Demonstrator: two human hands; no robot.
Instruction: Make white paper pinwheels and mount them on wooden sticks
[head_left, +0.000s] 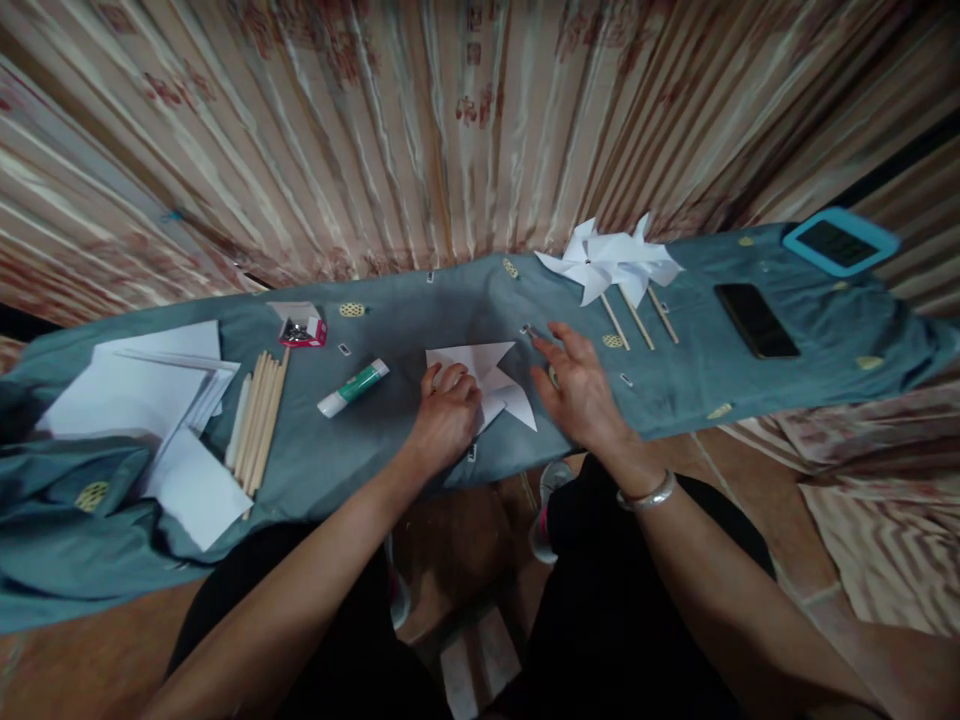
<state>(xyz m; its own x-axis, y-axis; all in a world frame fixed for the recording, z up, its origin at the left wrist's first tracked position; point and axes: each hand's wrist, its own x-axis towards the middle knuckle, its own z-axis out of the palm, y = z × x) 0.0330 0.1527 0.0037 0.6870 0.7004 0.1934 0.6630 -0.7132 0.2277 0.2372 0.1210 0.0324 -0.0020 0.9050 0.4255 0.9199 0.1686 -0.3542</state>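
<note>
A white paper pinwheel (491, 385) with folded points lies on the cloth-covered board in front of me. My left hand (446, 410) rests on its left half, fingers curled and pressed onto the folded paper, hiding its centre. To the right of the paper, my right hand (577, 385) hovers low with its fingers spread and nothing visible in them. Its fingertips are close to a small dark mark or object on the cloth that I cannot make out. A green and white glue stick (354, 388) lies to the left of my left hand.
White paper sheets (142, 390) and several wooden sticks (261, 420) lie at the left. Behind the glue stick stands an open small red box (302, 328) of metal pins. Pinwheels on sticks (611, 262), a black phone (757, 320) and a blue-framed device (840, 242) lie right.
</note>
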